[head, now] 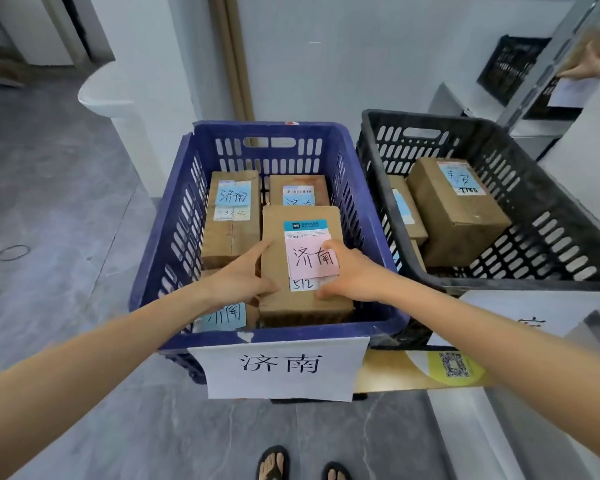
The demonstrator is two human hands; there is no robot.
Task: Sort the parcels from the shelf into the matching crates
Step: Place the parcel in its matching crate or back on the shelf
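A brown cardboard parcel [302,223] with a pink handwritten label and "512" lies inside the blue crate [163,237], on top of other parcels. My left hand [243,275] grips its left edge and my right hand [347,271] grips its right edge, thumbs on top. The blue crate carries a white paper sign [279,368] with the same two characters as the pink label. Three more brown parcels sit in that crate: one at back left [232,220], one at back [298,192], and one under my left wrist [224,315], partly hidden.
A black crate [548,216] stands to the right, holding a large brown parcel [454,209] and smaller ones. Another black crate [510,67] sits at the far right on a shelf. White wall behind, grey floor around, my sandalled feet [302,464] below.
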